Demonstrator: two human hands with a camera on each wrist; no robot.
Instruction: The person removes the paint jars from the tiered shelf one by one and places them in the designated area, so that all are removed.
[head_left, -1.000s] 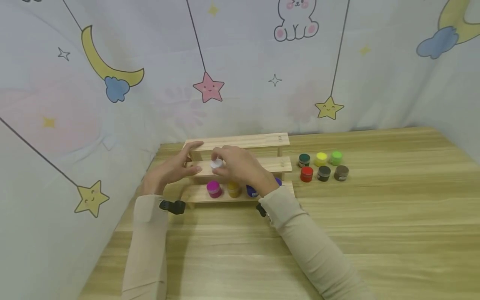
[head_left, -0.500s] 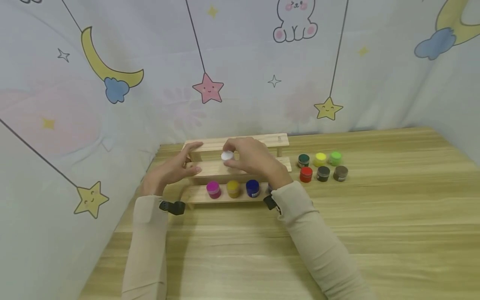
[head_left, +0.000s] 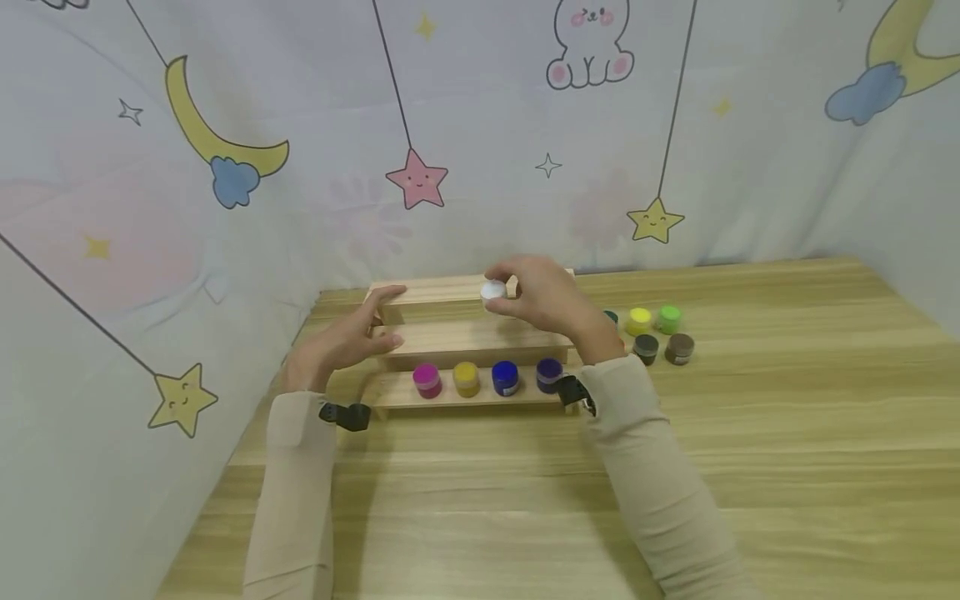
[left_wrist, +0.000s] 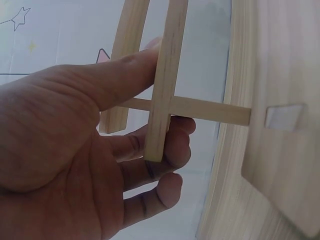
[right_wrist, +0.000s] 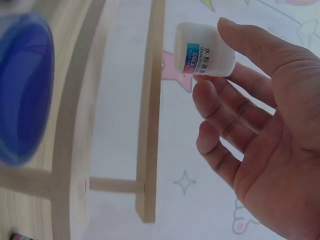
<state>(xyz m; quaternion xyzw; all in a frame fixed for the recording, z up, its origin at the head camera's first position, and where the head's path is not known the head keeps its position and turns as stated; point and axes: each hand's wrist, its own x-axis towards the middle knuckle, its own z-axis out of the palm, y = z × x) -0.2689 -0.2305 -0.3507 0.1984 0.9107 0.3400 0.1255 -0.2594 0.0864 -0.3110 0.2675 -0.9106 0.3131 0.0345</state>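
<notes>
My right hand (head_left: 553, 298) pinches a small white paint jar (head_left: 492, 293) between thumb and fingers, overlapping the top shelf in the head view. Its printed label faces the right wrist camera, where the jar (right_wrist: 205, 49) appears beyond the edge of a wooden board. My left hand (head_left: 345, 337) holds the left end of a three-tier wooden rack (head_left: 465, 337). In the left wrist view its thumb and curled fingers (left_wrist: 177, 145) go round the rack's end pieces. Magenta (head_left: 427, 380), yellow (head_left: 466, 379), blue (head_left: 505, 377) and purple (head_left: 549, 375) paint jars line the bottom shelf.
Right of the rack on the wooden table (head_left: 787, 400) stand more jars: yellow (head_left: 640, 321), light green (head_left: 669, 318), black (head_left: 646, 349) and brown (head_left: 679, 348). A dark green one is partly covered by the right wrist. A printed curtain (head_left: 480, 208) hangs behind.
My right hand has lifted the white jar from the middle shelf and carried it rightward and up to the top shelf's height. My left hand stays on the rack's end.
</notes>
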